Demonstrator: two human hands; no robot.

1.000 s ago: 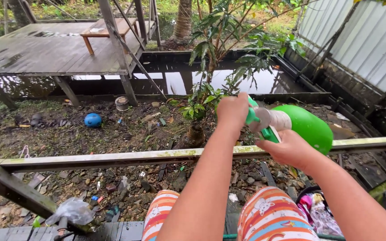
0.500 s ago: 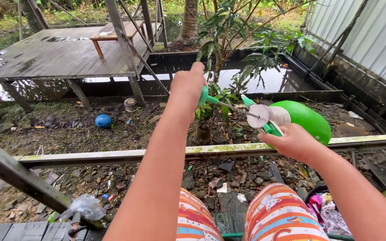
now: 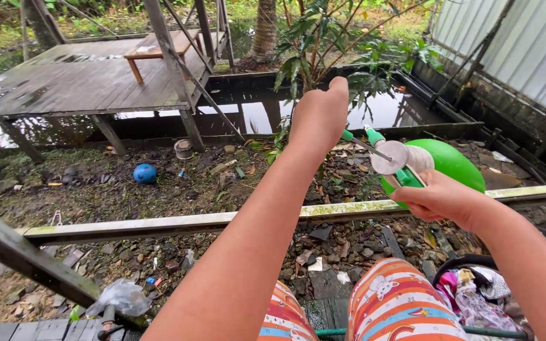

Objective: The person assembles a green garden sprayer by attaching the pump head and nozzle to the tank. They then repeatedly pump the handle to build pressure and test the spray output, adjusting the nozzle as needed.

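My right hand (image 3: 440,201) is wrapped tight around the neck of the green sprayer bottle (image 3: 450,163), fingers closed over the green handle just behind its round pale cap (image 3: 392,158). The bottle's fat green body bulges out to the right of and beyond my knuckles, above the mossy rail (image 3: 222,221) that runs across in front of my knees.

From the cap a thin green rod (image 3: 356,139) sticks out to the left and slightly away from me, with a second short green nozzle (image 3: 373,135) beside it. That rod is the long axis that matters here: it runs from the bottle in my right hand straight toward my left hand (image 3: 320,117). My left hand is stretched out over the rail, curled into a loose fist with the back of it toward me, and the rod's far end disappears right behind it. Whether my left fingers are actually pinching the rod's tip or only closed beside it I cannot tell, since the fist hides the contact.

So the left hand is at the tip end and the right hand at the base end, with the rod bridging the short gap between them.

Beyond the rail lies muddy, littered ground with a blue ball (image 3: 145,173) well to the left, then dark water (image 3: 254,113) and a small leafy tree (image 3: 323,38) right behind my left hand.
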